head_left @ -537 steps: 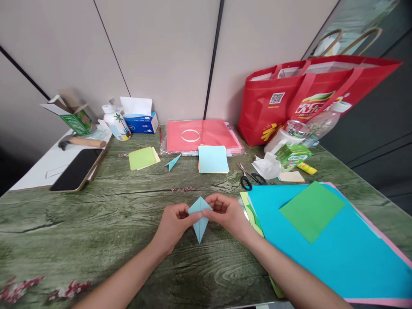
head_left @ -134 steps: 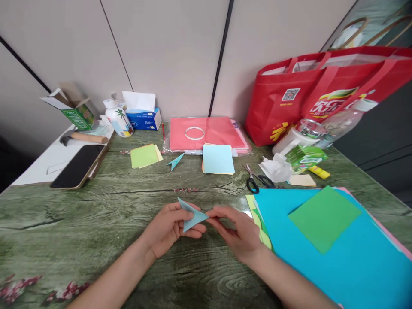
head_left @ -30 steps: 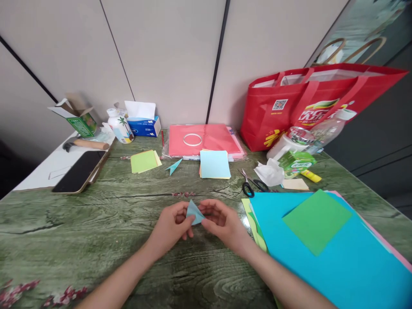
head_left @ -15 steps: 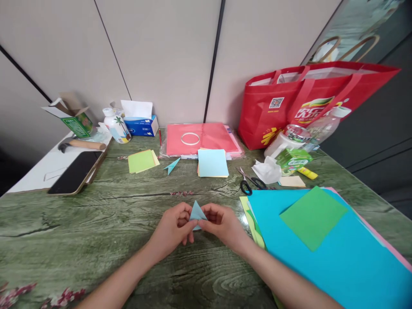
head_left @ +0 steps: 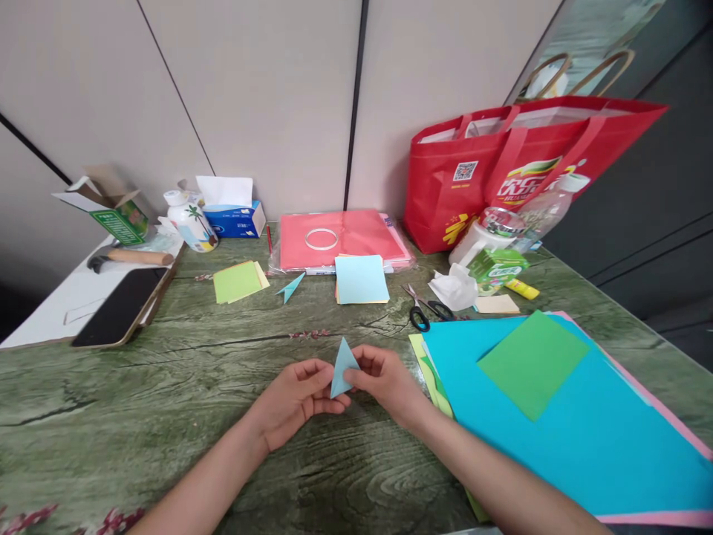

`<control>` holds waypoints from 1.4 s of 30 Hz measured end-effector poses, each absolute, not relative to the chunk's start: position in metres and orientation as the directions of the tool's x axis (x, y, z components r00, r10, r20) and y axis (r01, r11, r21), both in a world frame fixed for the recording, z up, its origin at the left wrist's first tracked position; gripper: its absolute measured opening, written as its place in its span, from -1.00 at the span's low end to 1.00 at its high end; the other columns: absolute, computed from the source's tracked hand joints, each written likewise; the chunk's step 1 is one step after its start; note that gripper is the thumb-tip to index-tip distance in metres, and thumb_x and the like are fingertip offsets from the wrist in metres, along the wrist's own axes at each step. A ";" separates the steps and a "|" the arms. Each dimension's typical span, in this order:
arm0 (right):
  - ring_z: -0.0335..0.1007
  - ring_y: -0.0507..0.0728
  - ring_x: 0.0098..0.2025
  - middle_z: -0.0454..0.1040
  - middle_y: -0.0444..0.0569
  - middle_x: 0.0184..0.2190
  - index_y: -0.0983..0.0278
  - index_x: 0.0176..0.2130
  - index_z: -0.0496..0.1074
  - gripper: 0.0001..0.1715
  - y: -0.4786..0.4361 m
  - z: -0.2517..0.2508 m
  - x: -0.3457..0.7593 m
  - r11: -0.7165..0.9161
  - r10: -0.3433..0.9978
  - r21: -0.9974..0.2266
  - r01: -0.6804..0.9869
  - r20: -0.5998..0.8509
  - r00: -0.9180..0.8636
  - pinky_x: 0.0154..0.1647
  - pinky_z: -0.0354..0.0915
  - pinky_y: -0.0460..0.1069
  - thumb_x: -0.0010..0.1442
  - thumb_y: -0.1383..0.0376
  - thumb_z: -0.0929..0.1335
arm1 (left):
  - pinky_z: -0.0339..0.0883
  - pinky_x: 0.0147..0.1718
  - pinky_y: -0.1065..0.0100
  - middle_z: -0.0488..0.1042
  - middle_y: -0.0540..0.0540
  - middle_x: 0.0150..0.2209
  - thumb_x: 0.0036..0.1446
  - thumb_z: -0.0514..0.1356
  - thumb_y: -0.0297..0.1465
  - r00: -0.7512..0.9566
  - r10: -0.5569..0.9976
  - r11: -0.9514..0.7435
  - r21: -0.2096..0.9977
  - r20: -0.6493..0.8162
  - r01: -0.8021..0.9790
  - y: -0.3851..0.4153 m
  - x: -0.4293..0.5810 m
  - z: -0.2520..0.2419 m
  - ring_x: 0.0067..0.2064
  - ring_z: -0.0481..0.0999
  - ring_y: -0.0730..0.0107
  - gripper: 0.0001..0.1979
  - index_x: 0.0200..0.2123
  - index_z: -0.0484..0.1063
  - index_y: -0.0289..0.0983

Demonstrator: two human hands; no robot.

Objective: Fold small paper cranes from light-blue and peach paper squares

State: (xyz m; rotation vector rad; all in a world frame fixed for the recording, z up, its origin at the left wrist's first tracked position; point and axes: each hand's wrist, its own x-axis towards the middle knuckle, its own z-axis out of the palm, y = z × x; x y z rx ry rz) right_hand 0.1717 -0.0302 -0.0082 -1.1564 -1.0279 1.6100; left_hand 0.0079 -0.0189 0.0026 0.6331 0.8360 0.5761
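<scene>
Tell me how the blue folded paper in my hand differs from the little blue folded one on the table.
The held paper is pinched in your right hand; the loose piece lies on the table. The held paper shows a triangular outline, while the loose piece is forked at one end. Both are light blue folded paper.

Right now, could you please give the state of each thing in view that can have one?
Folded blue paper: pinched in right hand
Scissors: open
Phone: screen dark
Leftmost carton: flaps open
Tissue box: tissue protruding
White bottle: capped
Clear bottle: capped
Loose tissue: crumpled
Red bag: standing
</scene>
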 end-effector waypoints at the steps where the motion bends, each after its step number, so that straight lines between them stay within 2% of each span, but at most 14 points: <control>1: 0.29 -0.02 -0.50 0.44 -0.18 -0.54 0.31 -0.45 0.43 -0.86 -0.030 -0.009 0.171 -0.276 0.953 -0.942 -0.191 -0.242 -0.184 -0.46 0.24 -0.11 -0.13 0.33 0.42 | 0.41 -0.40 0.43 0.52 -0.14 -0.47 -0.05 0.32 -0.33 0.546 0.672 0.690 0.691 -0.500 -0.216 -0.019 0.008 0.003 -0.45 0.51 0.44 -0.77 -0.42 0.42 -0.40; 7: 0.30 -0.02 -0.52 0.44 -0.18 -0.54 0.30 -0.47 0.43 -0.83 -0.031 -0.010 0.170 -0.266 0.958 -0.945 -0.192 -0.237 -0.163 -0.46 0.24 -0.10 -0.16 0.31 0.45 | 0.39 -0.50 0.50 0.48 -0.08 -0.57 -0.17 0.39 -0.35 0.518 0.678 0.697 0.680 -0.521 -0.230 -0.020 0.010 0.003 -0.51 0.49 0.48 -0.75 -0.52 0.43 -0.40; 14: 0.32 -0.01 -0.48 0.45 -0.17 -0.52 0.30 -0.47 0.42 -0.79 -0.030 -0.006 0.172 -0.283 0.958 -0.930 -0.233 -0.263 -0.115 -0.46 0.28 -0.11 -0.21 0.30 0.47 | 0.46 -0.32 0.42 0.55 -0.19 -0.48 -0.18 0.39 -0.34 0.554 0.625 0.750 0.621 -0.551 -0.228 -0.016 0.007 0.001 -0.40 0.56 0.36 -0.70 -0.43 0.49 -0.45; 20: 0.30 -0.04 -0.52 0.45 -0.17 -0.54 0.30 -0.46 0.43 -0.80 -0.031 -0.008 0.172 -0.253 0.965 -0.944 -0.213 -0.231 -0.124 -0.49 0.25 -0.13 -0.18 0.30 0.46 | 0.47 -0.49 0.40 0.56 -0.20 -0.46 -0.20 0.39 -0.29 0.583 0.551 0.789 0.600 -0.597 -0.131 -0.017 0.007 0.005 -0.46 0.58 0.30 -0.68 -0.45 0.43 -0.41; 24: 0.26 -0.05 -0.56 0.43 -0.18 -0.57 0.30 -0.46 0.43 -0.82 -0.031 -0.008 0.170 -0.270 0.961 -0.942 -0.198 -0.250 -0.119 -0.54 0.22 -0.13 -0.17 0.31 0.45 | 0.42 -0.63 0.46 0.52 -0.11 -0.59 -0.23 0.40 -0.27 0.542 0.594 0.749 0.654 -0.594 -0.104 -0.020 0.010 0.008 -0.58 0.53 0.36 -0.66 -0.56 0.35 -0.38; 28: 0.27 -0.03 -0.55 0.44 -0.17 -0.57 0.30 -0.47 0.44 -0.82 -0.031 -0.008 0.168 -0.276 0.961 -0.940 -0.198 -0.264 -0.089 -0.52 0.24 -0.12 -0.19 0.32 0.45 | 0.40 -0.65 0.45 0.50 -0.09 -0.62 -0.23 0.39 -0.26 0.467 0.666 0.696 0.709 -0.581 -0.110 -0.022 0.014 0.008 -0.62 0.51 0.38 -0.65 -0.57 0.34 -0.38; 35: 0.30 -0.01 -0.50 0.44 -0.16 -0.54 0.31 -0.46 0.42 -0.81 -0.031 -0.008 0.169 -0.235 0.971 -0.941 -0.242 -0.237 -0.019 -0.48 0.27 -0.11 -0.20 0.34 0.45 | 0.48 -0.47 0.39 0.57 -0.21 -0.47 -0.20 0.39 -0.28 0.530 0.610 0.755 0.635 -0.589 -0.163 -0.019 0.009 0.010 -0.48 0.57 0.33 -0.67 -0.49 0.43 -0.43; 42: 0.30 0.00 -0.51 0.45 -0.14 -0.54 0.31 -0.47 0.42 -0.78 -0.032 -0.008 0.169 -0.242 0.968 -0.937 -0.253 -0.249 -0.004 -0.49 0.27 -0.10 -0.22 0.31 0.47 | 0.42 -0.59 0.51 0.54 -0.12 -0.58 -0.28 0.42 -0.30 0.509 0.615 0.760 0.625 -0.602 -0.179 -0.020 0.011 0.005 -0.59 0.51 0.46 -0.68 -0.57 0.43 -0.41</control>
